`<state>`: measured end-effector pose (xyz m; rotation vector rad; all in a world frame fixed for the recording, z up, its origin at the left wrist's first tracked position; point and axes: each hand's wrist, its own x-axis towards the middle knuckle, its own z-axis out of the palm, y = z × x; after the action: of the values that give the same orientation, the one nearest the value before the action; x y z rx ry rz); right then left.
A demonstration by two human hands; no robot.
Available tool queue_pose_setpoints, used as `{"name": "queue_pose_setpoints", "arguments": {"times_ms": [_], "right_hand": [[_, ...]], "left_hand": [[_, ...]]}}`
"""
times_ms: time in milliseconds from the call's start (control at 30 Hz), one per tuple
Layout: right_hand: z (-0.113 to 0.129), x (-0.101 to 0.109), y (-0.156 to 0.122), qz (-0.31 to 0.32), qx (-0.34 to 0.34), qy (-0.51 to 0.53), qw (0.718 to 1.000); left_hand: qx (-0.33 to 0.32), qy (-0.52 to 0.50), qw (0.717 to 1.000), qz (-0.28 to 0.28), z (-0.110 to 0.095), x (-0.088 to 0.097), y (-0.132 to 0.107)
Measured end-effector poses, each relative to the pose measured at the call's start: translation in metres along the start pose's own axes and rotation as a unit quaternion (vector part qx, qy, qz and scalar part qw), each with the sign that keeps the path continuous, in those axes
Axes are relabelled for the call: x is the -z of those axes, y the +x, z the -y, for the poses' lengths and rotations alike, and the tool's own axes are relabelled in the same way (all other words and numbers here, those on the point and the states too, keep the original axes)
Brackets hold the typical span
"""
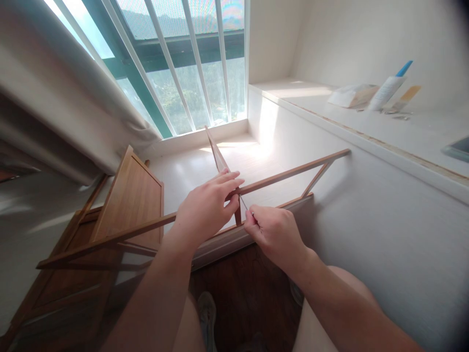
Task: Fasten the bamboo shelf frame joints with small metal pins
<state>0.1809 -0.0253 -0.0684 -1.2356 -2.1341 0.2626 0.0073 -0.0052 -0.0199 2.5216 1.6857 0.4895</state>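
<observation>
dark brown wooden floor (249,288) lies nearest, between the person's bare knees. above it the right hand (276,234) pinches a thin metal tool (245,203), possibly a hex key, its tip at the joint of a light brown wooden frame (293,172). the left hand (208,205) closes around that same joint, fingers over the long rail. a flat wooden panel (132,195) leans to the left. farther off, a white tube with a blue cap (388,90) lies on a white ledge (293,90) beside the barred window (194,58).

Wooden frame (146,227) stands before the window (190,63) — ledge (330,112) bearing a tube (388,90) at right.
</observation>
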Motion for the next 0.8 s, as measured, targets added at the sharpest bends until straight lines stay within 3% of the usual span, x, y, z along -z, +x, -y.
{"name": "queue_pose_setpoints", "arguments": {"times_ms": [333,800], "right_hand": [[0.002,-0.014,-0.006,-0.004,-0.066,0.176,0.982],[0.008,-0.021,-0.008,-0.026,-0.113,0.280,0.953]], "left_hand": [[0.002,-0.003,1.000,0.005,-0.002,0.002,0.000],[0.001,-0.005,1.000,0.005,-0.002,0.003,0.000]]}}
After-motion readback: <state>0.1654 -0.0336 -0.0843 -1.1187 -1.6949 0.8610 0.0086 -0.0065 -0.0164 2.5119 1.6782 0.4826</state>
